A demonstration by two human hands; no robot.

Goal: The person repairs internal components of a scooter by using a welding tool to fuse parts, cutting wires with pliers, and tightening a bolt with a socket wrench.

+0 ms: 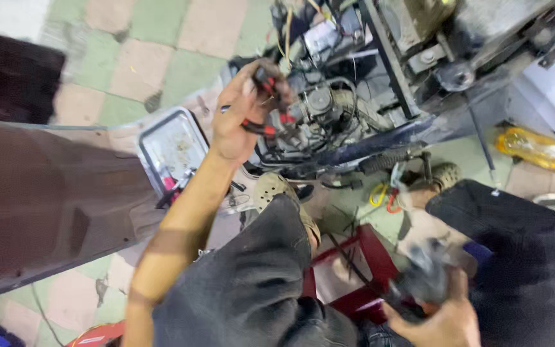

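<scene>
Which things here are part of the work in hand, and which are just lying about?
In hand:
left hand holding red-handled pliers at the engine wiring
right hand gripping a dark blurred part

Lying about:
metal tray
brown body panel
red stool
yellow object

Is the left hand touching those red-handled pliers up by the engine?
Touching: the head view shows the left hand with its fingers wrapped around the handles of the red-handled pliers.

Two hands are counted: a left hand (239,112) and a right hand (441,318). One pair of red-handled pliers (266,103), one metal tray (173,151), one red stool (354,270), one engine (322,106), one yellow bottle (537,149), two shoes (277,193) are listed.
</scene>
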